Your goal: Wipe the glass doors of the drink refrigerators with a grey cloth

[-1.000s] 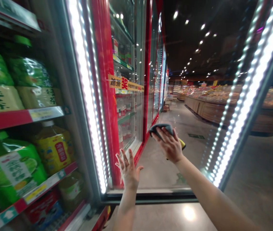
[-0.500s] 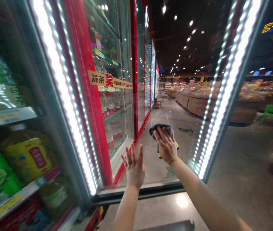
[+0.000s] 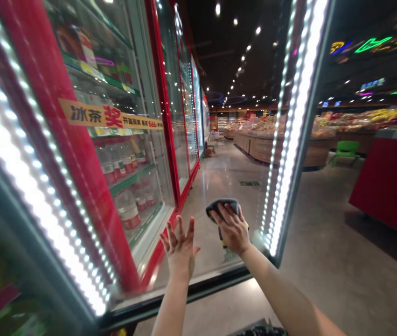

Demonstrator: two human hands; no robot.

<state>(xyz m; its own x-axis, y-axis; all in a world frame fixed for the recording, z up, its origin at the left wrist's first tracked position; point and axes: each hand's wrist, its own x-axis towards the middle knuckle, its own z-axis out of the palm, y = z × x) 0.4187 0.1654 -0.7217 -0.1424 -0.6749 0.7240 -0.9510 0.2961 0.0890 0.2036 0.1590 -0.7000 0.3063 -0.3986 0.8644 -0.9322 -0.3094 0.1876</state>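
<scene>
My right hand (image 3: 232,232) lies over a dark grey cloth (image 3: 215,209), its fingers pressing it to the glass pane of a door. Part of the cloth with a yellow edge shows under the palm. Lower and to the left, my left hand (image 3: 180,254) is spread with nothing in it, up at the same pane; whether its fingertips touch the glass I cannot tell. The door has a dark frame (image 3: 219,281) along the bottom and bright LED strips (image 3: 298,98) down its sides.
Through the glass stands a red-framed drinks cooler (image 3: 173,154) with bottles (image 3: 128,212) on its shelves. A yellow sticker strip (image 3: 114,116) crosses its door. At right are a red counter (image 3: 390,182), a green chair (image 3: 347,149) and wooden display bins (image 3: 254,144).
The view has turned to the right, so the shelf of bottles at left has mostly gone out of sight. My right hand and the cloth sit lower on the pane. My left hand stays spread.
</scene>
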